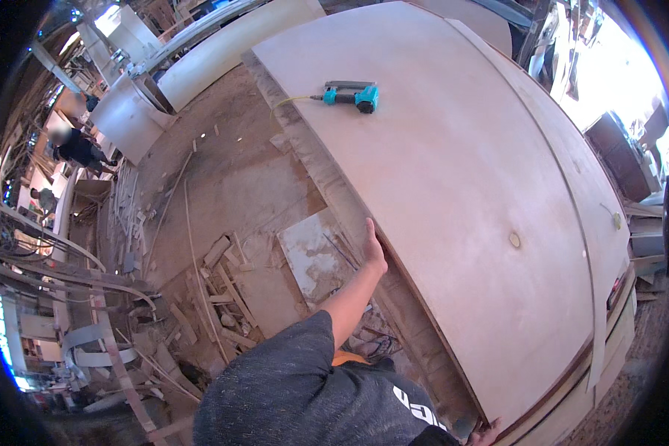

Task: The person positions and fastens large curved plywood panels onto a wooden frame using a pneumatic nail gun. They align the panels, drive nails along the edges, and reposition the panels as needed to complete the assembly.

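Teal nail gun with yellow hose; wood offcuts on floor; distant person, perhaps standing.

Large plywood sheet, teal nail gun lying on it

Pale pinkish-brown plywood sheet; teal-and-black nail gun with yellow hose; dark grey speckled shirt sleeve; black shirt front with white print; dusty brown floor.
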`<action>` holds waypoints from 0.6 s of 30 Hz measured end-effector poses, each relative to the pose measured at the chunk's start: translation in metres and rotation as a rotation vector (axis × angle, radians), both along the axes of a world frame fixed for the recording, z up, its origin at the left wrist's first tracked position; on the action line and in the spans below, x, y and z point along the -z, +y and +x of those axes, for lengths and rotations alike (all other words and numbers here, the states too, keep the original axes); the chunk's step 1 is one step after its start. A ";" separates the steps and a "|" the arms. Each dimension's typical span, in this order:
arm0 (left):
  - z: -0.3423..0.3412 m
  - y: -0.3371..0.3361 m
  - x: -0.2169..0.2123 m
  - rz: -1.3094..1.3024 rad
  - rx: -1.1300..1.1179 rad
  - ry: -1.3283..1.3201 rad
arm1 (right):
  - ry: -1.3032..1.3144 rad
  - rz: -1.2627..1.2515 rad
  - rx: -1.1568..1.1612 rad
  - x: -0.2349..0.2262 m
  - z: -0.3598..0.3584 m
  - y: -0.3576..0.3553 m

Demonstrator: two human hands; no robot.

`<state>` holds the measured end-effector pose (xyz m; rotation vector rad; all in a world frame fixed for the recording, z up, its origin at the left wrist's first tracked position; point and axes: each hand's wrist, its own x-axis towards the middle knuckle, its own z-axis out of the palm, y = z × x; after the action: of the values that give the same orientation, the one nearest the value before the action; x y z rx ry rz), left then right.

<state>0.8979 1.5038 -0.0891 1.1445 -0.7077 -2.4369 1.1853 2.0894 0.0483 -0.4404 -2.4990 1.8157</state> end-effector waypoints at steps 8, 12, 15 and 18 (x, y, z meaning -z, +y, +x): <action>-0.023 0.011 -0.005 0.209 -0.160 0.114 | -0.047 0.092 0.105 0.017 -0.032 -0.013; -0.019 0.015 -0.023 0.243 -0.250 0.146 | -0.062 0.077 0.110 0.023 -0.050 -0.024; -0.019 0.017 -0.029 0.244 -0.261 0.181 | -0.063 0.063 0.122 0.028 -0.059 -0.033; -0.023 0.017 -0.029 0.252 -0.266 0.213 | -0.076 0.062 0.128 0.028 -0.064 -0.037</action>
<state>0.8753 1.5205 -0.0601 0.9728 -0.1746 -2.4132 1.1209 2.0523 0.0203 -0.6617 -2.5028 1.7016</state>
